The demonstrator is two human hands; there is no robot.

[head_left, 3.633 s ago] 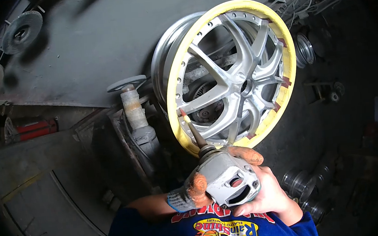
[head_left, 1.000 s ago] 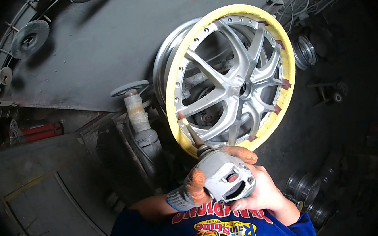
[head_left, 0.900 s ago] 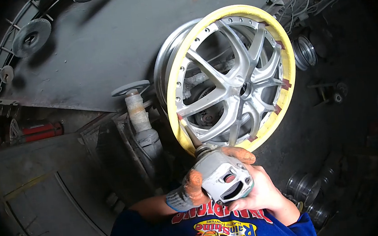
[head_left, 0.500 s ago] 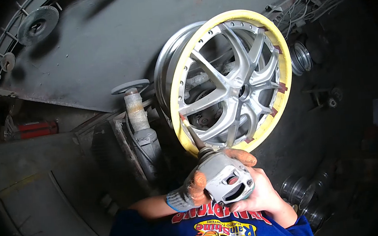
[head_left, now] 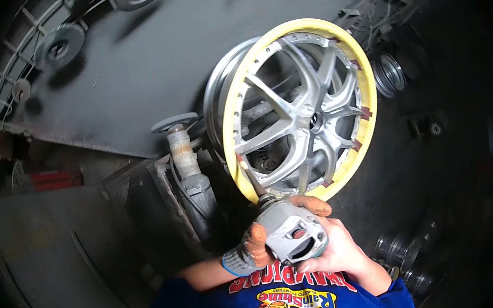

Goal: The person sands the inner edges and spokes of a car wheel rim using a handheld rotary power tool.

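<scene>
A silver multi-spoke alloy wheel [head_left: 307, 120] stands upright on a machine, its outer lip covered in yellow masking tape [head_left: 368, 86]. I hold a grey die grinder [head_left: 290, 234] in both hands. My left hand [head_left: 248, 252], in an orange-coated glove, wraps the tool's front and left side. My bare right hand [head_left: 335, 251] grips the rear of the body. The grinder's cone-shaped bit [head_left: 251, 179] presses against the lower left of the wheel, just inside the taped lip.
A second grinder with a flat disc [head_left: 185, 153] stands left of the wheel. Grinding discs [head_left: 61, 47] hang on a rack at the upper left. Other rims [head_left: 388, 73] lie in the dark at the right and lower right [head_left: 405, 257]. A dark metal panel fills the background.
The view has shifted slightly right and down. The grinder bit stays on the same lower left part of the wheel, and both hands keep their grip.
</scene>
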